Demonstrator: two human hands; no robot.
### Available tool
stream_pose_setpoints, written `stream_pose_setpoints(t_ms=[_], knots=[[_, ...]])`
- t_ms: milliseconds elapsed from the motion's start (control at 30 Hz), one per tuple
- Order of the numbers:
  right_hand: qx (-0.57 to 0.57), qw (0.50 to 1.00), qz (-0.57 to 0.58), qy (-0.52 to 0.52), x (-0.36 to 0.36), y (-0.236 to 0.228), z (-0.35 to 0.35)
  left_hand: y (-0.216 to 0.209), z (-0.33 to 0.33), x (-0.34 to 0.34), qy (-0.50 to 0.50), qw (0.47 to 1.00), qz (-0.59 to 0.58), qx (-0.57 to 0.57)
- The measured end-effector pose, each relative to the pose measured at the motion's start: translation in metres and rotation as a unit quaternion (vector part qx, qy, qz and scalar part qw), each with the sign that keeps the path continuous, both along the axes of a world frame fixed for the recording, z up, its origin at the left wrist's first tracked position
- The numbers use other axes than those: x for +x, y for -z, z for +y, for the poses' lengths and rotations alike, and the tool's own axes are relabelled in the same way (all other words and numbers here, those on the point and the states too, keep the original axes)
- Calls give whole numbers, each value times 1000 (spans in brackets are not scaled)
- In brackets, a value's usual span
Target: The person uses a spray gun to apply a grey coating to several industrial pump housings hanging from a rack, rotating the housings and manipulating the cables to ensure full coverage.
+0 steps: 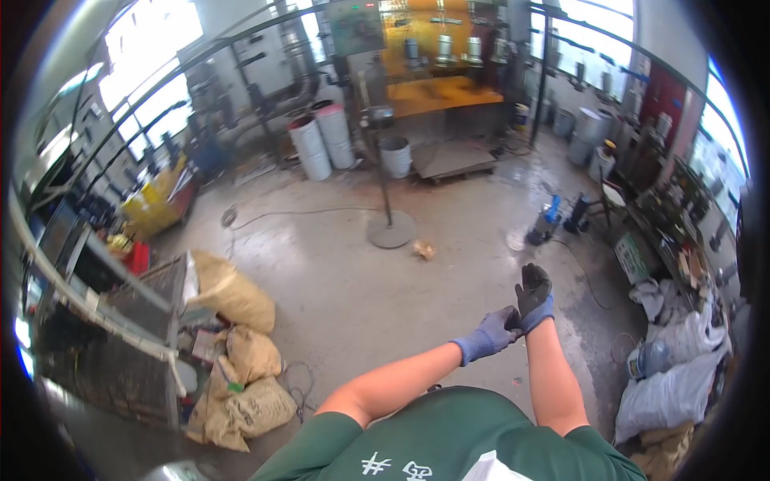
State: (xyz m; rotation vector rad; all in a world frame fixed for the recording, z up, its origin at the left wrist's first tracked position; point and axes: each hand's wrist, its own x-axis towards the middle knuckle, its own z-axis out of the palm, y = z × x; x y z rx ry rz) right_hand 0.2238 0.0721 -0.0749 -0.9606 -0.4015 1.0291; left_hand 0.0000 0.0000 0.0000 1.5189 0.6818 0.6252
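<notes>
Both my hands wear blue work gloves with dark grey palms and are raised in front of my chest over the concrete floor. My right hand [534, 293] points up with its fingers loosely bent. My left hand [492, 333] reaches across and pinches the cuff of the right glove at the wrist. Neither hand holds a tool or any other object.
Tan filled sacks [237, 353] lie at lower left beside a metal mesh cage [120, 337]. A round-based pole stand [391, 228] rises mid-floor. White drums [321, 140] and a bucket [395, 156] stand behind it. White bags [670, 385] and cluttered shelves line the right side.
</notes>
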Motion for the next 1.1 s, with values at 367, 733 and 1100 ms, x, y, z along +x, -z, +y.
stream_pose_setpoints(t_ms=[367, 733, 1100], knots=[[-126, 900, -377, 177, 40, 5, 184, 28, 220, 109, 9, 996, 26, -86], [-98, 782, -593, 162, 204, 0, 384, 17, 434, 274, 112, 982, 108, -105], [-395, 519, -729, -208, 451, 296, 449, 167, 746, 243, 49, 987, 154, 7]])
